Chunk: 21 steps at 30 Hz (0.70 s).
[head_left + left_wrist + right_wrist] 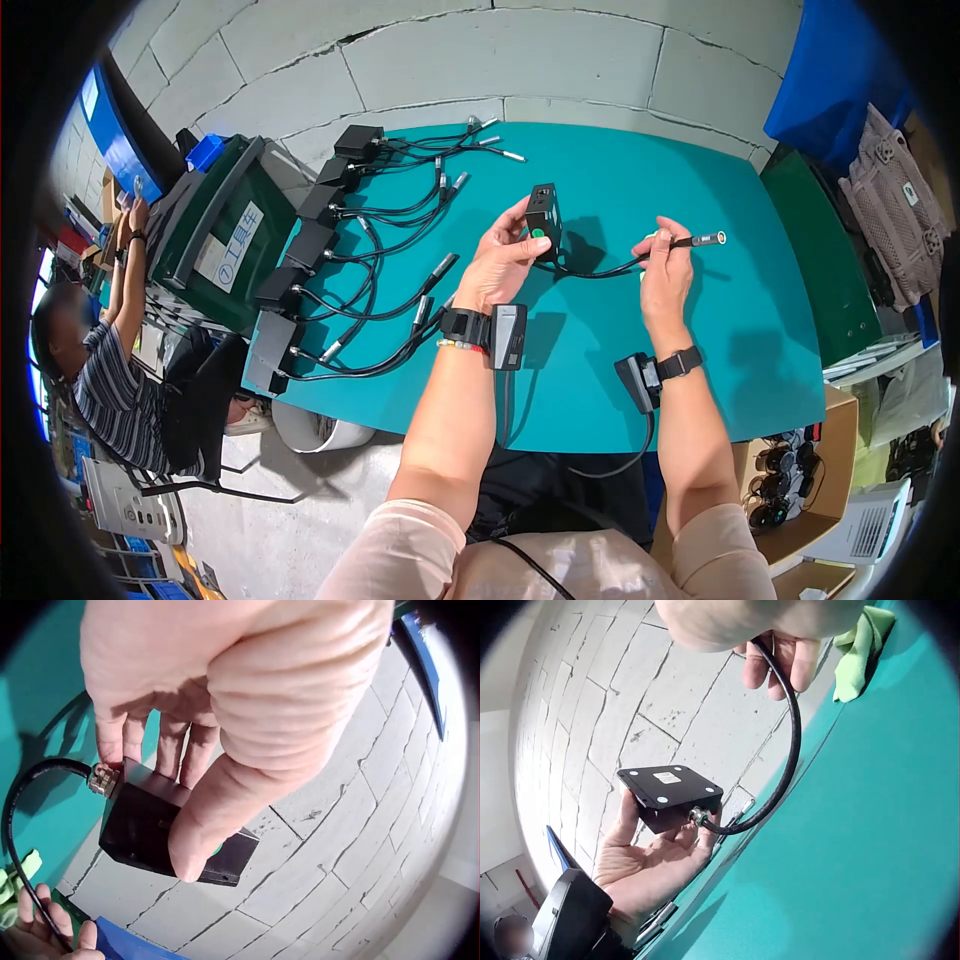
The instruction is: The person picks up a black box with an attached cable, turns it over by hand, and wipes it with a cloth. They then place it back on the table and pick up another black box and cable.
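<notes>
My left hand (503, 257) grips a small black box (544, 212) above the table, thumb across the face with a green round sticker. The underside of the box (679, 787) bears a pale label and several light round spots. A black cable (600, 274) leaves the box through a metal cable gland (104, 780) and bends across to my right hand (667, 277). That hand holds the cable close to its far end, where a metal connector (709, 239) sticks out past the fingers. A light green cloth (862, 656) shows beside the right fingers.
Several black boxes (318, 205) with cables line the left side of the green table (640, 400), their connectors pointing inward. A block wall (590, 60) stands behind. At left, a person (115, 390) sits beside a green cart (225, 240). A cardboard box (830, 480) stands lower right.
</notes>
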Tool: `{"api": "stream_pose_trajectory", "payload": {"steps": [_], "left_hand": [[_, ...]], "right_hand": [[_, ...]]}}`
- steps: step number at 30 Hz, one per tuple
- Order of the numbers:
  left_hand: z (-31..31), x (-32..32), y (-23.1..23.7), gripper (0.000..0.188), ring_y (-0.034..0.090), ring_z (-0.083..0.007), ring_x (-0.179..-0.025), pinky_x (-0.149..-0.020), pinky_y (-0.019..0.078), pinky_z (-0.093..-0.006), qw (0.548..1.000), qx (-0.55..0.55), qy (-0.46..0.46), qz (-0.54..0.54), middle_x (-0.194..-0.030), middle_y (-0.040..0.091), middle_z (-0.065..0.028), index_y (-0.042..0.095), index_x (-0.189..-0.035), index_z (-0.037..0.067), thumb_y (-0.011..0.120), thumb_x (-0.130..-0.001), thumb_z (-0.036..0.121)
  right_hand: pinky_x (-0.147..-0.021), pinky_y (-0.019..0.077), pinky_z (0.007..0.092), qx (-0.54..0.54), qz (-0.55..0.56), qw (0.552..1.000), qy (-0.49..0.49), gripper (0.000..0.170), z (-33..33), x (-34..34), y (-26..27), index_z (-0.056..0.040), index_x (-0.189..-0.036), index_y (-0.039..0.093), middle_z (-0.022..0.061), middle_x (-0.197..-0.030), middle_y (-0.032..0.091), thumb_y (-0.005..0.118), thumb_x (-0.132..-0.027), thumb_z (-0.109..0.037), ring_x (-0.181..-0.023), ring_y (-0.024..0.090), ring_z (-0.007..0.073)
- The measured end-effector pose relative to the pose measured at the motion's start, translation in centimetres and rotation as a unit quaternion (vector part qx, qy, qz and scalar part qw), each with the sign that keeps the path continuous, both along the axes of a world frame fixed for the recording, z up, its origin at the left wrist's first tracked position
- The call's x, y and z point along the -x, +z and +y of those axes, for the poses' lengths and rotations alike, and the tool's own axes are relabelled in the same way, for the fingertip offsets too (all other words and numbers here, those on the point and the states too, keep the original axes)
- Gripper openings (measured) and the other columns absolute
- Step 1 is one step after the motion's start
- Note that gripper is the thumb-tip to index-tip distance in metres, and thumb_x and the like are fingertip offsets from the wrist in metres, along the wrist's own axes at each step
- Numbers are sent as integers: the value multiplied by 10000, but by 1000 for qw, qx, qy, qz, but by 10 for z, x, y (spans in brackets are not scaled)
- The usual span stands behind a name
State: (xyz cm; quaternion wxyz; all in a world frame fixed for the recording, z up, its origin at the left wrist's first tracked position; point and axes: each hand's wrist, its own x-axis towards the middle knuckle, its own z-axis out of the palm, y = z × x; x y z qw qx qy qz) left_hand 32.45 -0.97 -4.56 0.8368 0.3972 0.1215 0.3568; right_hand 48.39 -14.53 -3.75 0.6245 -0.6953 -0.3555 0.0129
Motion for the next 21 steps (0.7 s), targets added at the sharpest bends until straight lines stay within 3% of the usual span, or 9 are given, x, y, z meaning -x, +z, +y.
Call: {"api": "stream_pose_trajectory", "payload": {"steps": [2,6,8,21], "left_hand": [[1,-1,0,696,519,-131,-1000,-873,430,-263,1000,-2,-4,3,-1125,518,-31,402,-1287,31,695,-664,-71],[0,-3,2,704,521,-125,-979,-861,437,-255,1000,-11,-4,-13,-1130,510,-31,400,-1289,31,699,-660,-74],[3,-4,0,709,521,-124,-978,-863,438,-255,1000,-5,-5,-14,-1134,506,-32,399,-1290,31,700,-658,-77],[-1,-1,3,700,515,-127,-970,-871,435,-259,1000,-5,-3,4,-1127,500,-29,398,-1292,36,694,-667,-76]], "right_hand": [[-621,455,261,2,-2,1000,2,333,0,-1,1,-15,-1122,481,52,-742,571,353,-966,-280,-701,543,123],[-621,454,260,12,-11,1000,-1,331,1,0,3,-18,-1119,483,53,-741,570,352,-966,-281,-702,543,122],[-646,433,305,-1,-14,1000,1,334,0,3,4,-17,-1106,472,56,-697,565,351,-963,-293,-666,529,152],[-631,433,305,-2,-1,1000,2,325,0,2,3,-18,-1100,475,62,-689,574,351,-963,-285,-660,533,155]]}}
